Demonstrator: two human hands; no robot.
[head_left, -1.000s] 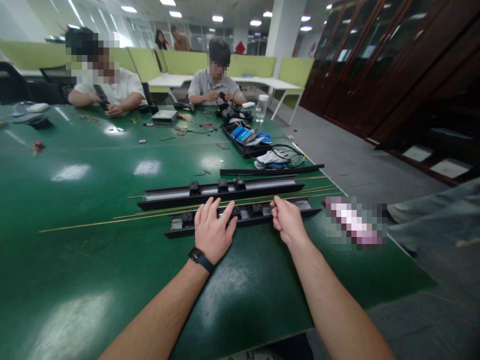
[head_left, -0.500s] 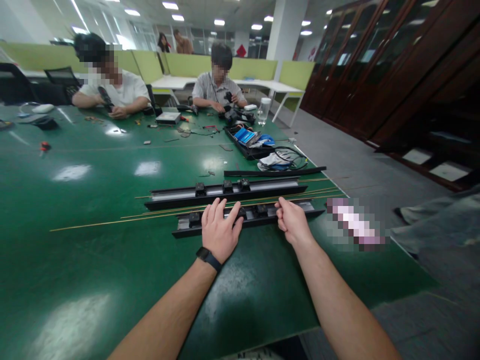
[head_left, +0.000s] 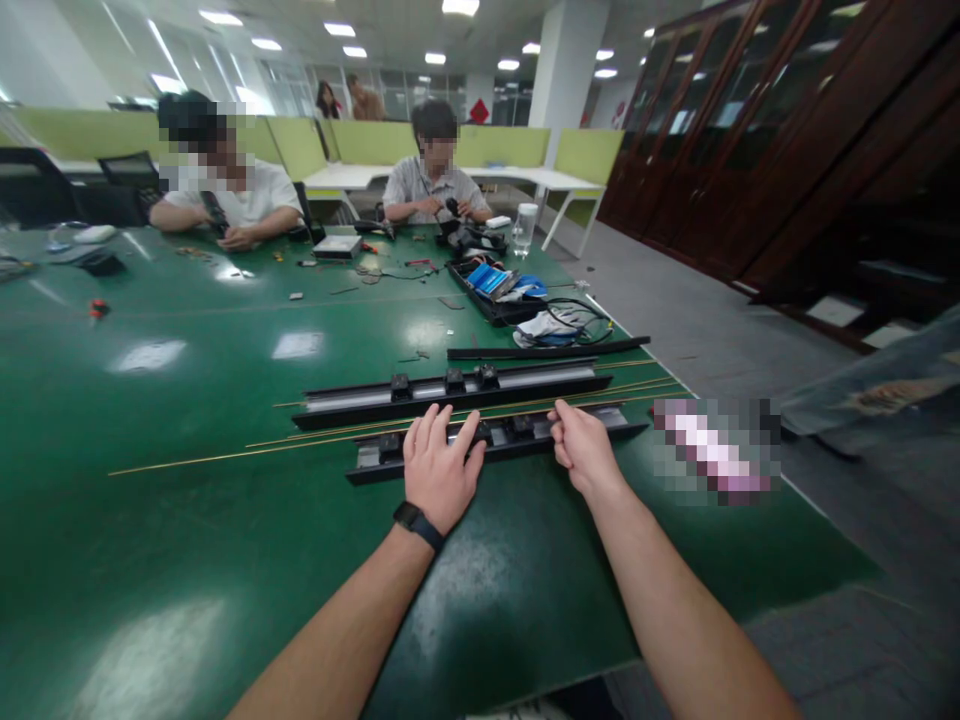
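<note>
My left hand [head_left: 441,460] rests palm down on the near black rail [head_left: 585,440], its fingers spread and pointing away from me. It partly covers the rail's channel and a small black block there. More black blocks [head_left: 519,426] sit in the same rail, one on either side of the hand. Over the rail's right part, my right hand [head_left: 581,440] is closed in a pinch on a thin brass-coloured rod [head_left: 217,456], which runs lengthwise past both hands. Beyond lies a second black rail [head_left: 540,378] with three black blocks in its pale channel.
Other thin rods lie between the rails. Behind them are a black strip [head_left: 547,349], a grey-white glove [head_left: 544,328] and a black tray [head_left: 480,297] with blue items. Two people sit across the green table [head_left: 225,560]. A blurred pinkish object [head_left: 705,440] lies at right.
The view has tilted and shifted slightly. Both my hands keep nearly the same place and pose. Across the table, the person in the middle has moved their hands closer together.
</note>
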